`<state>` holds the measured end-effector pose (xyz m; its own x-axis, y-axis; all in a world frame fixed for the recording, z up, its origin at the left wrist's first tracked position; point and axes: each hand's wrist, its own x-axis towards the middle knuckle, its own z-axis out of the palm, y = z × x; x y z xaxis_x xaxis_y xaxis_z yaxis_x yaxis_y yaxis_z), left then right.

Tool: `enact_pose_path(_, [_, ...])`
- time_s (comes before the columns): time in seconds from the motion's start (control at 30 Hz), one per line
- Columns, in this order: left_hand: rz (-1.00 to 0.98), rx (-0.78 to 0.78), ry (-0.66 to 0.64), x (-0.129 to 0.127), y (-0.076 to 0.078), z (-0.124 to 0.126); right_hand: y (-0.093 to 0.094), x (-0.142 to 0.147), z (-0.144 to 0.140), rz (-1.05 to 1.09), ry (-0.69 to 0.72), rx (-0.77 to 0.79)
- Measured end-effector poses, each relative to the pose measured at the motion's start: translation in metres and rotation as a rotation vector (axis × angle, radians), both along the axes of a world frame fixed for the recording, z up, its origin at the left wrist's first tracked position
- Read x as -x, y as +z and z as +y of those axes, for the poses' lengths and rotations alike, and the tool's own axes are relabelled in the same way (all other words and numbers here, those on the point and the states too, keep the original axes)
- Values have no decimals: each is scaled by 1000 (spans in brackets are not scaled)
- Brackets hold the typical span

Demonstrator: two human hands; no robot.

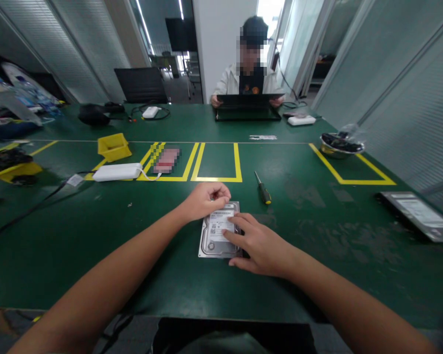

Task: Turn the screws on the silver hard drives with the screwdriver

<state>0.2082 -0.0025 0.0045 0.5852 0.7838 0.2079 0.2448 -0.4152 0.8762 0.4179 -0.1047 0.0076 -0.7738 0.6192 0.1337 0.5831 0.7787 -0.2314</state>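
Observation:
A silver hard drive [214, 246] with a white label lies flat on the green table, its label side up. At its far edge is my left hand [205, 200], thumb and fingers curled together in a pinch; whatever they may hold is too small or hidden to make out. My right hand [262, 246] rests over the right side of the drive. Its fingers are spread across the label, while the thumb lies by the near right corner. Beyond the drive, to the right, a screwdriver [265, 191] with a dark and yellow handle lies on the table.
Another drive [417, 214] lies at the right edge, below a bowl of dark parts [341, 146]. On the left are a yellow bin [113, 147], a white power strip [117, 171] and a blurred pinkish item [167, 161]. A person [249, 73] sits opposite behind a laptop [248, 107].

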Motion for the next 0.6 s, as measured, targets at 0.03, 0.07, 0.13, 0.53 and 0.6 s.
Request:
enact_pose_path(0.03, [-4, 2, -1, -1, 1, 0, 0, 1, 0, -4, 0, -1])
enact_pose_path(0.07, [-6, 2, 0, -1, 1, 1, 0, 1, 0, -8, 1, -2])
enact_pose_path(0.13, [-5, -4, 2, -3, 2, 2, 0, 1, 0, -8, 2, -4])
enact_pose_path(0.53, [207, -155, -15, -13, 9, 9, -2, -2, 1, 26, 13, 4])
enact_pose_path(0.6, [231, -171, -12, -15, 9, 11, -2, -2, 1, 17, 14, -4])
